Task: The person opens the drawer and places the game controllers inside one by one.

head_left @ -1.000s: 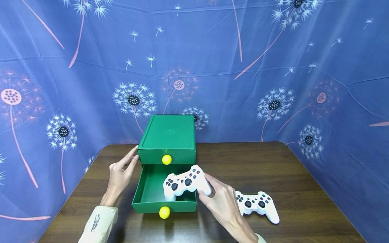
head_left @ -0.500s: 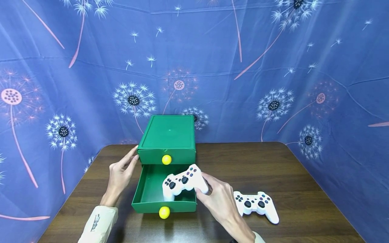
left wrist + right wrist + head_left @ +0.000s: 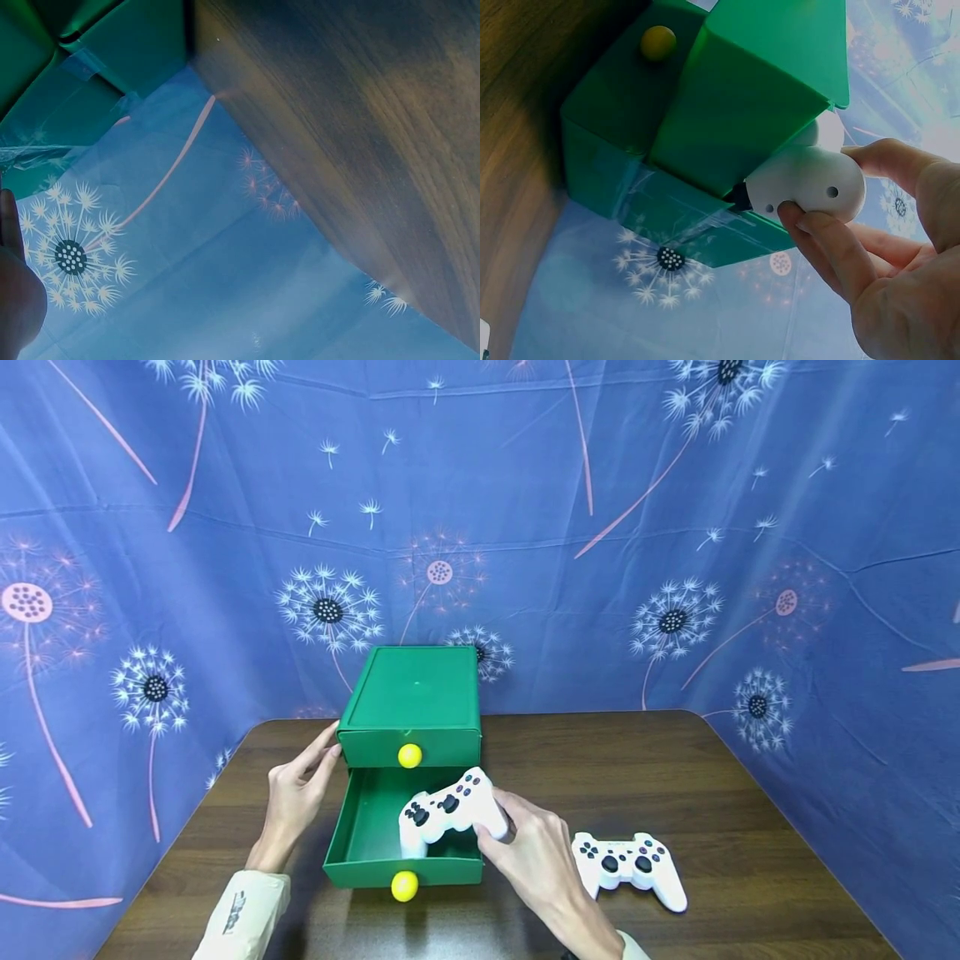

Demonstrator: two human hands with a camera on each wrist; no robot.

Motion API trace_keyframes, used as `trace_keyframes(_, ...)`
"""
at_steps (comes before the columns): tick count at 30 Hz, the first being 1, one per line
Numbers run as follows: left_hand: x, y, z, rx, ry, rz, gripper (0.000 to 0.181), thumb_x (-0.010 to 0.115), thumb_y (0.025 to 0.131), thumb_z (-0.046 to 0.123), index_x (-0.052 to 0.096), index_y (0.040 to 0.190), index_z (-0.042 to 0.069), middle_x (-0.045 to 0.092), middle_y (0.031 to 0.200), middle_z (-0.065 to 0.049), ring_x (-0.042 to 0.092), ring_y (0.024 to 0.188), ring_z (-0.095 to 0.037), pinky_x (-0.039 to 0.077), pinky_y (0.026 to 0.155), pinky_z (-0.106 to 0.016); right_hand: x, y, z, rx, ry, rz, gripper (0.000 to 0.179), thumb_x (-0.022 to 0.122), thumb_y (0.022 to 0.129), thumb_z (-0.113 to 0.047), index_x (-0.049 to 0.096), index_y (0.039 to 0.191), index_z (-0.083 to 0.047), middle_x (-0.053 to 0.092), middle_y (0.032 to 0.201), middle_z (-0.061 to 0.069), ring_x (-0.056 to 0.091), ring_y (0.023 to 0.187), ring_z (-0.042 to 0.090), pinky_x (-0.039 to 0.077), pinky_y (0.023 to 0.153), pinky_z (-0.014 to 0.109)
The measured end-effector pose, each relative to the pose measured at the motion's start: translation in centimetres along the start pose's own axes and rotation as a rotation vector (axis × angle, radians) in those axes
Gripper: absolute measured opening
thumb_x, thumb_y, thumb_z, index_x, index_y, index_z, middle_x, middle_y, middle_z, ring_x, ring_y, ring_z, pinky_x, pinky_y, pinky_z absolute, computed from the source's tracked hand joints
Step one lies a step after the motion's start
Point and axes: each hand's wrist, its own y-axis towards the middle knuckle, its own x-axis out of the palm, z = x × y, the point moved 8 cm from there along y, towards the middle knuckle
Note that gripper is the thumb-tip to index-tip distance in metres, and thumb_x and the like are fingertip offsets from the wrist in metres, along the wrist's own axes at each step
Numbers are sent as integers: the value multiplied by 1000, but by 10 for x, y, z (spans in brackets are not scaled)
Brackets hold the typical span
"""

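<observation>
In the head view my right hand (image 3: 536, 860) grips the right handle of a white game controller (image 3: 450, 810). Tilted with its left end lower, the controller is over the pulled-out lower drawer (image 3: 367, 827) of a green two-drawer box (image 3: 420, 689). Whether it touches the drawer I cannot tell. The right wrist view shows thumb and fingers around the controller's white handle (image 3: 810, 176). My left hand (image 3: 294, 802) touches the left side of the box near its upper front corner, fingers extended. Only part of that hand (image 3: 16, 292) shows in the left wrist view.
A second white controller (image 3: 630, 867) lies on the brown wooden table (image 3: 720, 810), right of my right hand. Yellow round knobs mark the closed upper drawer (image 3: 450, 749) and the lower one. A blue dandelion-print cloth (image 3: 555, 627) hangs behind the table.
My right hand has shifted slightly left with the controller, which tilts a little more. The left hand, the box and the second controller stay in place.
</observation>
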Motion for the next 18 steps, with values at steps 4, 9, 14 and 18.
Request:
trace_keyframes(4, 0, 0, 1, 12, -3, 17, 50, 71, 89, -17, 69, 135, 2, 77, 97, -17, 72, 88, -3, 48, 69, -10, -1, -1, -3, -30, -15, 20, 44, 88, 79, -13, 76, 119, 0, 77, 111, 10, 75, 93, 23, 60, 72, 39)
trace_keyframes(9, 0, 0, 3, 22, -4, 27, 52, 72, 88, -17, 69, 135, 4, 77, 97, -17, 72, 88, -2, 49, 70, -9, -1, -1, -5, -42, -24, 27, 44, 88, 78, -13, 76, 118, 2, 77, 110, 11, 75, 92, 24, 61, 71, 39)
trace_keyframes(14, 0, -1, 0, -4, -1, 6, 52, 71, 91, -14, 68, 138, 8, 78, 100, -16, 69, 91, 4, 47, 66, -11, -2, -1, -9, -52, -25, 34, 42, 88, 79, -12, 76, 117, 2, 77, 110, 11, 75, 92, 25, 61, 71, 39)
trace_keyframes(18, 1, -1, 0, -9, 0, 0, 52, 69, 92, -14, 68, 139, 9, 77, 99, -17, 70, 91, 3, 48, 67, -11, -1, 0, -12, -63, -15, 36, 42, 87, 79, -11, 76, 116, 2, 77, 109, 11, 75, 91, 24, 61, 71, 39)
